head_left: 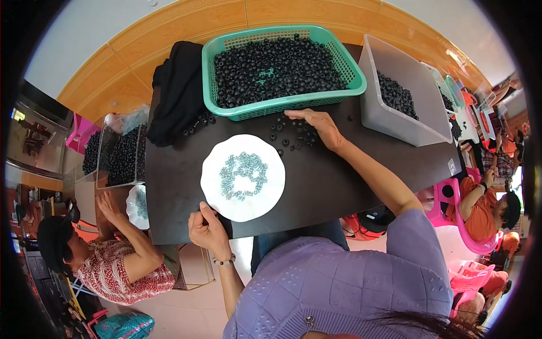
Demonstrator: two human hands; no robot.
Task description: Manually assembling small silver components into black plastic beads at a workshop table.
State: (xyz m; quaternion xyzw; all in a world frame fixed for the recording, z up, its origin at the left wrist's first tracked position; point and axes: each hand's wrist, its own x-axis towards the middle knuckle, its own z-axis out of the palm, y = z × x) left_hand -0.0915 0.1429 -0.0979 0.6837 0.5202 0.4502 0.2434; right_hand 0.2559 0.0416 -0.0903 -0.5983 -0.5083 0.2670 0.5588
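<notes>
The open right hand is nearer the loose beads, lying on the desk just to its left between basket and plate, while the left hand curls by the plate, its grip unclear.

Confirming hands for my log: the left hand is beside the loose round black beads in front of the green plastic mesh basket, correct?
Wrong hand: the head view shows the right hand beside those beads in front of the basket.
</notes>
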